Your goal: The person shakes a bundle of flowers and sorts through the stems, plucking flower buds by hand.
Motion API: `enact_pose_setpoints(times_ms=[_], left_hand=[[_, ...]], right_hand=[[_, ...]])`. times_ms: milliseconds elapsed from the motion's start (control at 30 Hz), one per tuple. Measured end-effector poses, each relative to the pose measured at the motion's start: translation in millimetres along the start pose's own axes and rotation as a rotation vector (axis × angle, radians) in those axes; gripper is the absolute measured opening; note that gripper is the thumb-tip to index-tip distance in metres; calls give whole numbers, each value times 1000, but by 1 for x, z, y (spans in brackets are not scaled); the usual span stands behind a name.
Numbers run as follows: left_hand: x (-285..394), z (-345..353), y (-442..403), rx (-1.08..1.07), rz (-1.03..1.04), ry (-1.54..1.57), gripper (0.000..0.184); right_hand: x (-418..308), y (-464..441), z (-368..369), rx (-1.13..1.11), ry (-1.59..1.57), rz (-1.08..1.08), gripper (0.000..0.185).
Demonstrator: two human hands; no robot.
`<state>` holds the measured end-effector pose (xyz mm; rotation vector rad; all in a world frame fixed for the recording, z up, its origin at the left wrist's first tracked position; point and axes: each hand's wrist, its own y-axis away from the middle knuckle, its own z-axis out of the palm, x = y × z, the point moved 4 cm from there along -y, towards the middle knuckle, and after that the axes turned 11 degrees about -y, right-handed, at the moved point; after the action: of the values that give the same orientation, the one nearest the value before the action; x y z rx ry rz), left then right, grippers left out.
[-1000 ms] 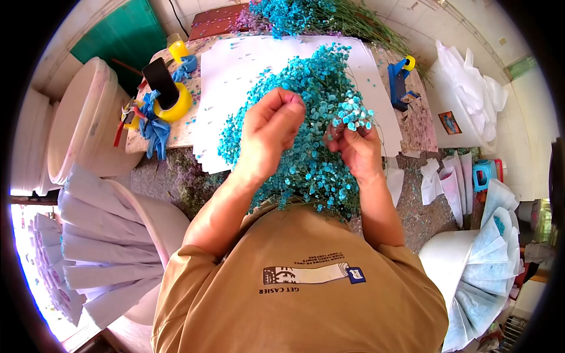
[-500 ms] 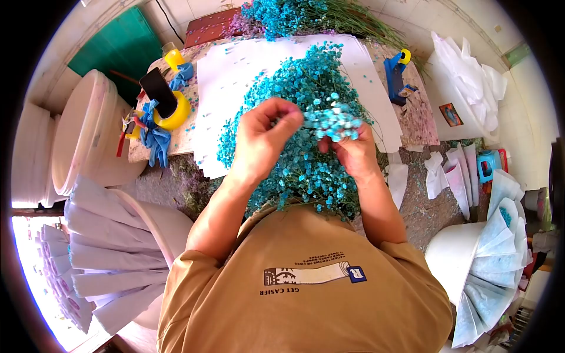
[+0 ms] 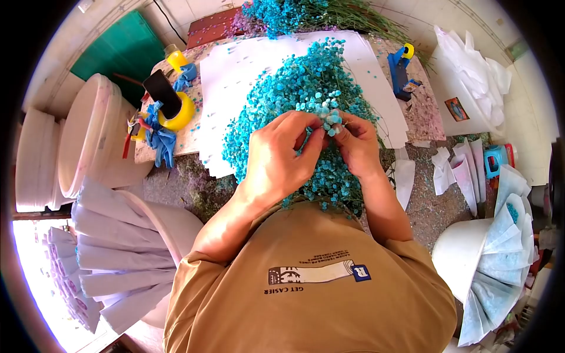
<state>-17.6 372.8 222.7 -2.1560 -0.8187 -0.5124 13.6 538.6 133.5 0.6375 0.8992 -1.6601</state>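
A large heap of small blue flowers lies on white paper sheets and reaches down to my shirt. Over it, my right hand pinches a small sprig of pale and blue blossoms, its heads pointing up and to the left. My left hand is closed right beside the sprig, with thumb and fingertips at its left edge. Whatever lies between those fingertips is too small to make out.
A phone leans on a yellow tape roll beside blue gloves. A blue tape dispenser stands at the right. Paper-wrapped bundles fill a tub at lower left; more bundles stand at lower right.
My left hand has moved right and now meets the sprig. The sprig has shifted left with my right hand, its heads now higher between both hands.
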Motion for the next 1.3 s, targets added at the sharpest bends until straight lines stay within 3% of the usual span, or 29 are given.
enact_pose_setpoints(times_ms=[100,167,267,300,367,467,700,867,933,1000,1033,1067,1167,1200,1267,1300], left_hand=[[-6,1,5,-56,-185,198,12],[-25,6,11,2,-273,604,6],[-34,-7,6,-199,-469,1008,9],[-30,-5,5,-196,-470,1006,9],[-18,-3,1,-97,-303,550,14],[-2,-8,-2,-97,-202,155,20],[-4,-4,2,-48,-196,89,15],[-13,-5,9,-52,-268,472,8],[-24,-7,13,-55,-360,775,10],[-30,-11,13,-158,-370,1326,9],[-28,-13,13,-178,-371,1342,9],[-24,-12,14,-180,-372,1340,9],[-8,-11,20,-194,-360,783,15],[0,-8,18,-127,-186,507,16],[10,-7,18,-148,-205,192,15],[8,-1,18,-148,-204,192,15]], right_hand=[[-1,2,3,7,20,-33,26],[-1,2,2,17,28,-55,26],[2,2,1,19,0,-31,26],[1,2,2,-1,35,-35,25],[0,2,5,-23,68,-37,24],[-2,5,7,7,165,-76,22],[-3,4,9,-57,215,-155,15],[1,5,9,-54,224,-157,16],[4,7,4,18,229,-117,14],[3,7,4,29,216,-114,13],[2,6,5,33,205,-109,12],[2,6,5,34,203,-109,12],[-1,6,10,58,195,-154,10],[-5,6,14,60,241,-184,9],[-7,7,16,62,286,-215,9],[-7,8,16,42,337,-234,9]])
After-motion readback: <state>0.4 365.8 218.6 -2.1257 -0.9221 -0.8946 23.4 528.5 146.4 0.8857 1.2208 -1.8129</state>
